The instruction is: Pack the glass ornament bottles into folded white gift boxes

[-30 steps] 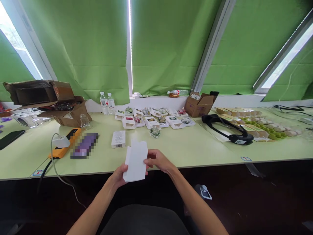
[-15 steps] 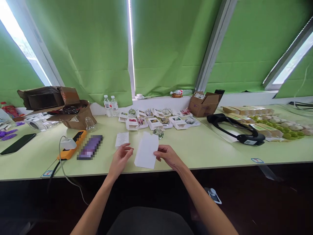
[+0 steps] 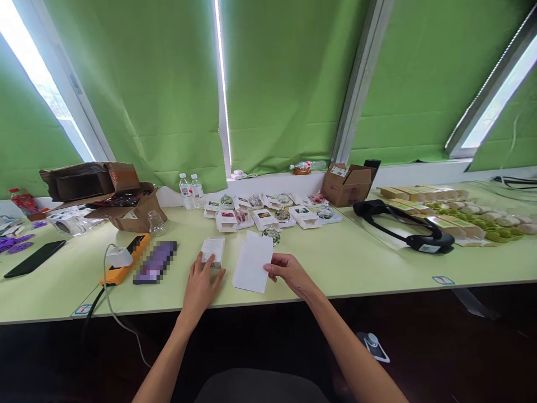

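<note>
My right hand (image 3: 289, 273) pinches the right edge of a white sheet of paper (image 3: 253, 263) between thumb and fingers, near the table's front. The sheet is tilted up over the tabletop. To its left lies a small white box (image 3: 215, 248) with faint print on top. My left hand (image 3: 202, 282) rests its fingertips on the box's near side, fingers spread and not wrapped around it. Partly covered by the sheet's upper right corner is a round glass ornament (image 3: 272, 235). Behind it stand several white cartons with picture labels (image 3: 264, 217) and more round ornaments (image 3: 325, 212).
Left of my hands lie a blurred purple phone (image 3: 155, 263) and an orange power strip (image 3: 130, 260) with a white plug. A black headset (image 3: 403, 226) lies to the right. Cardboard boxes (image 3: 347, 186) and water bottles (image 3: 197, 191) line the back.
My left hand has moved onto the small white box, and its fingers have spread. The right hand keeps its pinch on the sheet, which has shifted slightly. The view has tilted a little upward.
</note>
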Demonstrator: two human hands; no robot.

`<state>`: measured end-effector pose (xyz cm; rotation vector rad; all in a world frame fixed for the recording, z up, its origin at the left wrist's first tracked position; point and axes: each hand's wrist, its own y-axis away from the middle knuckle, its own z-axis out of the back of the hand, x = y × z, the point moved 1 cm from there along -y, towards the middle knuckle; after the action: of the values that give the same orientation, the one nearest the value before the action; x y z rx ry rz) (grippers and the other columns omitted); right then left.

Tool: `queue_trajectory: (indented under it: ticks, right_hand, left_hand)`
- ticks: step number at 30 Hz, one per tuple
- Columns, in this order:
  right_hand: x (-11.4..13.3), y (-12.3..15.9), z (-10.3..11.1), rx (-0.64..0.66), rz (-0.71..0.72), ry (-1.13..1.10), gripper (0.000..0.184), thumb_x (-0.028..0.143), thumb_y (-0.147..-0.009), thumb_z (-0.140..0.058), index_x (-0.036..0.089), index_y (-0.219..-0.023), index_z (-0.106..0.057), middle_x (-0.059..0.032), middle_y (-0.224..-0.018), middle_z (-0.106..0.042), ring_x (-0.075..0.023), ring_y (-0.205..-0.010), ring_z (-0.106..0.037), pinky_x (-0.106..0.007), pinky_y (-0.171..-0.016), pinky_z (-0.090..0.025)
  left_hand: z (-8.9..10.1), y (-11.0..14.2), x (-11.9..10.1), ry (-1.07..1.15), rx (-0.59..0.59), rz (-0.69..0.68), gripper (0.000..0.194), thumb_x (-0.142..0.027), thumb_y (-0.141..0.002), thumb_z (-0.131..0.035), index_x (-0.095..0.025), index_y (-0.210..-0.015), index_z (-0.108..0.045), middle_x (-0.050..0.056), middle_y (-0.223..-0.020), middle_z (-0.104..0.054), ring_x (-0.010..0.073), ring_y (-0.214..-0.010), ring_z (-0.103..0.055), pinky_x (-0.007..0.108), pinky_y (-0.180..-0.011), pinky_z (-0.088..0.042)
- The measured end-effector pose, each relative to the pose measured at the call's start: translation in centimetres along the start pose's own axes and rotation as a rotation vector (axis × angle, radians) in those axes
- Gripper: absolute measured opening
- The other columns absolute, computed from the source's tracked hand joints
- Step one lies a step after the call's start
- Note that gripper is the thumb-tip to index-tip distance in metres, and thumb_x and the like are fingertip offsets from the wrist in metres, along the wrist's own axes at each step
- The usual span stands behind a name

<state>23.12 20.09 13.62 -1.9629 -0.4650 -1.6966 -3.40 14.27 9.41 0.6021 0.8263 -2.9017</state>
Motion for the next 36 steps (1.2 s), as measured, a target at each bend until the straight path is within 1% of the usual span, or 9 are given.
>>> queue_trajectory:
  ticks: [3, 7, 10, 14, 18, 21, 24, 30, 36]
  right_hand:
    - [0.1, 0.0, 0.0, -0.007, 0.003, -0.011, 0.031, 0.042, -0.07, -0.076, 0.015, -0.083, -0.071, -0.002, -0.07, -0.058, -0.0111, -0.059, -0.045, -0.026, -0.055, -0.037]
    - [-0.1, -0.1, -0.1, -0.022, -0.01, -0.017, 0.032, 0.043, -0.07, -0.077, 0.015, -0.086, -0.072, -0.0026, -0.072, -0.059, -0.0109, -0.059, -0.045, -0.025, -0.054, -0.036]
    - [-0.4, -0.3, -0.1, -0.026, -0.014, -0.022, 0.032, 0.042, -0.07, -0.077, 0.015, -0.086, -0.072, -0.0028, -0.073, -0.059, -0.0105, -0.059, -0.046, -0.025, -0.053, -0.036]
    - [-0.5, -0.3, -0.2, -0.018, -0.026, -0.015, 0.034, 0.043, -0.069, -0.077, 0.015, -0.086, -0.072, -0.0024, -0.073, -0.06, -0.0105, -0.059, -0.046, -0.025, -0.054, -0.037]
    - [-0.3, -0.2, -0.3, -0.031, -0.03, -0.015, 0.034, 0.045, -0.068, -0.077, 0.015, -0.085, -0.072, -0.0017, -0.07, -0.058, -0.0105, -0.059, -0.046, -0.024, -0.053, -0.036]
    - [0.0, -0.1, -0.4, -0.04, -0.035, -0.004, 0.034, 0.045, -0.069, -0.077, 0.015, -0.084, -0.071, -0.0016, -0.07, -0.057, -0.0105, -0.058, -0.046, -0.024, -0.054, -0.037]
    - [0.2, 0.0, -0.6, -0.043, -0.05, 0.018, 0.036, 0.047, -0.068, -0.077, 0.015, -0.084, -0.071, -0.0019, -0.069, -0.057, -0.011, -0.058, -0.045, -0.025, -0.054, -0.037]
    - [0.7, 0.3, -0.8, -0.031, -0.056, 0.048, 0.035, 0.046, -0.069, -0.077, 0.015, -0.084, -0.072, -0.0028, -0.073, -0.06, -0.0114, -0.06, -0.047, -0.025, -0.055, -0.038]
    - [1.0, 0.4, -0.1, -0.067, -0.047, 0.057, 0.034, 0.045, -0.069, -0.077, 0.016, -0.086, -0.072, -0.0026, -0.074, -0.061, -0.0104, -0.058, -0.047, -0.026, -0.056, -0.038]
  left_hand:
    - [0.7, 0.4, -0.2, 0.038, -0.041, 0.035, 0.04, -0.052, -0.089, -0.046, -0.022, -0.111, -0.06, 0.012, -0.141, -0.044, 0.0331, -0.129, -0.041, 0.048, -0.1, -0.04]
    - [1.0, 0.4, 0.0, 0.152, -0.089, 0.083, 0.033, -0.053, -0.086, -0.049, -0.022, -0.093, -0.059, 0.01, -0.133, -0.052, 0.0295, -0.125, -0.044, 0.044, -0.1, -0.041]
    - [0.7, -0.1, 0.8, 0.227, -0.062, 0.163, 0.04, -0.055, -0.083, -0.051, -0.021, -0.104, -0.057, 0.01, -0.134, -0.051, 0.0286, -0.124, -0.046, 0.042, -0.098, -0.042]
    - [0.3, -0.8, 1.9, 0.173, 0.032, 0.261, 0.069, -0.061, -0.08, -0.052, -0.015, -0.131, -0.042, 0.016, -0.138, -0.047, 0.0318, -0.128, -0.042, 0.045, -0.102, -0.036]
    - [0.4, -0.8, 1.6, 0.055, 0.036, 0.236, 0.061, -0.064, -0.076, -0.053, -0.017, -0.115, -0.054, 0.016, -0.132, -0.053, 0.0366, -0.13, -0.038, 0.055, -0.108, -0.02]
    - [1.2, -0.6, 0.8, 0.184, 0.064, 0.226, 0.061, -0.064, -0.075, -0.056, -0.018, -0.115, -0.052, 0.014, -0.114, -0.063, 0.0352, -0.113, -0.053, 0.054, -0.1, -0.032]
    - [1.9, -0.5, 0.2, 0.41, 0.079, 0.262, 0.062, -0.062, -0.076, -0.058, -0.019, -0.119, -0.049, 0.01, -0.103, -0.066, 0.0292, -0.09, -0.062, 0.044, -0.079, -0.048]
    - [2.7, -0.7, 0.6, 0.665, 0.036, 0.37, 0.06, -0.059, -0.075, -0.061, -0.017, -0.116, -0.054, 0.007, -0.088, -0.067, 0.0205, -0.067, -0.06, 0.03, -0.053, -0.048]
    - [5.1, -1.3, 1.4, 0.661, 0.145, 0.307, 0.066, -0.051, -0.067, -0.068, -0.016, -0.122, -0.056, 0.011, -0.103, -0.067, 0.0224, -0.076, -0.066, 0.033, -0.065, -0.054]
